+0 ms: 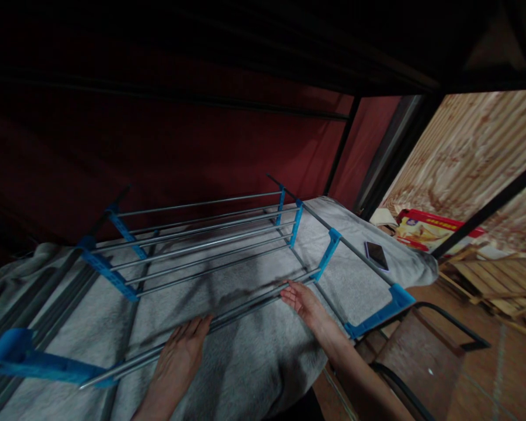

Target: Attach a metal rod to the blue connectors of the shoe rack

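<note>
A metal rack [201,245] with blue plastic joints lies on its side on a grey blanket [245,362] (spread over a bed). The left hand [179,356] lies flat at the rack's nearest rods, fingers released and extended. The right hand [302,301] touches the same rods nearer a blue joint, fingers loosely open. Beyond the rack's right end lies a phone [376,255].

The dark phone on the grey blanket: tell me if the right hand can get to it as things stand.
Probably yes. The dark phone lies face-up on the grey blanket, beyond a metal rack rail with blue plastic connectors. The right hand rests open on a nearer rail; reaching over the low rail looks unobstructed.
</note>
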### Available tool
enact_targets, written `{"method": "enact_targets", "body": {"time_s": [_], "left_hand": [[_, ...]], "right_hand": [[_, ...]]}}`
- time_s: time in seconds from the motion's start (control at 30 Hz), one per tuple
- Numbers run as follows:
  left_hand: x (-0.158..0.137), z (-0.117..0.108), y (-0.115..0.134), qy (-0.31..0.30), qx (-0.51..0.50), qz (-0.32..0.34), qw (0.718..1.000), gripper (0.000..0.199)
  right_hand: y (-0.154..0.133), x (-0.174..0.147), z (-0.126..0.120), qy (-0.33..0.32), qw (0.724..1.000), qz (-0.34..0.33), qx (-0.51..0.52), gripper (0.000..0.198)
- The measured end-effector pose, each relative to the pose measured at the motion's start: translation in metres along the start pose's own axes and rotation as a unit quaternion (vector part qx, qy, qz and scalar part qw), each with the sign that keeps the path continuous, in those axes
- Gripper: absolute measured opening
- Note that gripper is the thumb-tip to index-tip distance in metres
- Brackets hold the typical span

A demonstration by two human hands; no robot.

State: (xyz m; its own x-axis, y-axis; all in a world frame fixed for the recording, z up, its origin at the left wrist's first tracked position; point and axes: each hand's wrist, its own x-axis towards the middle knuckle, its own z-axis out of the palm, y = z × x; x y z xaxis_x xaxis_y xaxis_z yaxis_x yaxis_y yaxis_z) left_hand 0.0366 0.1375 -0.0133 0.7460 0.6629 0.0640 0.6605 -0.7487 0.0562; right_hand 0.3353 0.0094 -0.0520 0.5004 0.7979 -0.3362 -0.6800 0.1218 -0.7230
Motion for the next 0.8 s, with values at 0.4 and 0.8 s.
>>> {"method": "enact_targets", "body": {"time_s": [0.4,0.8], "left_hand": [[0.001,-0.001,0.014,0.026,-0.009,0.008,1.0,0.057],[-0.009,-0.015,0.032,0.045,-0.023,0.003,0.999,0.047]], "right_hand": [[0.006,-0.039,0.01,-0.017,0.983,-0.011,-0.183,0.033],[0.012,-0.045,0.075,-0.2,0.771,-0.292,-0.529,0.026]]}}
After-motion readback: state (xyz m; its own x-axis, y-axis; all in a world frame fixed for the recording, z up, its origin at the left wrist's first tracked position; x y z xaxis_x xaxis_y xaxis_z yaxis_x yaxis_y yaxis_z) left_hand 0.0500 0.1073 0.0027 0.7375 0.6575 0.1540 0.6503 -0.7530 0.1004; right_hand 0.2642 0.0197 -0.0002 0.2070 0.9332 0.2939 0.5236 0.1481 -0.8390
